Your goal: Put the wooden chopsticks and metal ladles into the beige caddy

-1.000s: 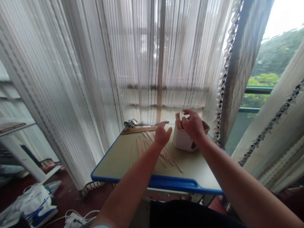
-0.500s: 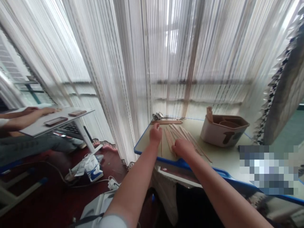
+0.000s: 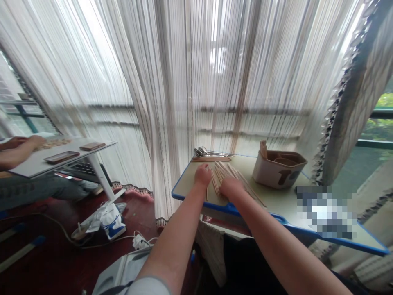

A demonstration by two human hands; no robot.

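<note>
Several wooden chopsticks (image 3: 224, 172) lie loose on a beige table with a blue rim (image 3: 196, 198). My left hand (image 3: 202, 176) rests on the table at the left side of the chopsticks, fingers curled. My right hand (image 3: 231, 187) lies closed over the near ends of the chopsticks; what its fingers hold is hidden. A white holder with brown compartments (image 3: 278, 170) stands at the back right, with a few chopsticks upright in its left corner. More chopsticks (image 3: 211, 159) and metal spoons (image 3: 204, 152) lie at the table's far edge.
Sheer curtains (image 3: 184, 82) hang right behind the table. At the left, another person's arms (image 3: 18, 149) rest on a white table (image 3: 39, 164) with flat brown items. A white and blue bag (image 3: 109, 217) and cables lie on the dark red floor.
My right hand left the holder and came down onto the loose chopsticks. My left hand moved onto the table beside them. The view swung left, then shifted slightly.
</note>
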